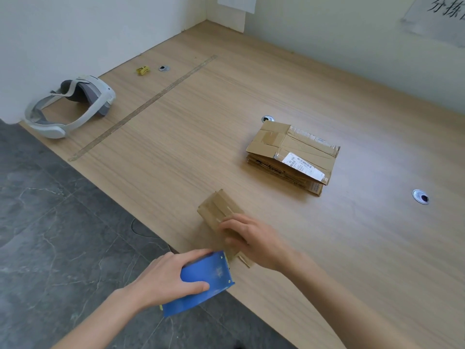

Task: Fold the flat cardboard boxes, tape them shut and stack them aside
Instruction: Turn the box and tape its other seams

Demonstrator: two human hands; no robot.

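We see the small cardboard box lying near the front edge of the wooden desk, its brown flaps facing up. The right hand rests on top of the box, its fingers spread and laid flat across the flaps, so this grip is apart and pressing rather than clamped. The left hand holds the blue tape dispenser; the thumb lies across the upper blue face and the fingers wrap over its far side, so this grip is clamped on the dispenser. The dispenser's front end sits just beside the near end of the box, at the desk edge; we cannot tell whether it touches the cardboard. Further back and to the right on the desk we note a stack of flat cardboard boxes, well apart from the box under the hands; the top piece carries strips of clear tape and a white barcode label. Just behind the stack is a round metal cable grommet, and another grommet is set in the desk to the right. At the far left corner of the desk lies a white headset, near the wall. A small yellow object sits beyond it, beside a third grommet. Grey stone floor shows to the left of the desk.
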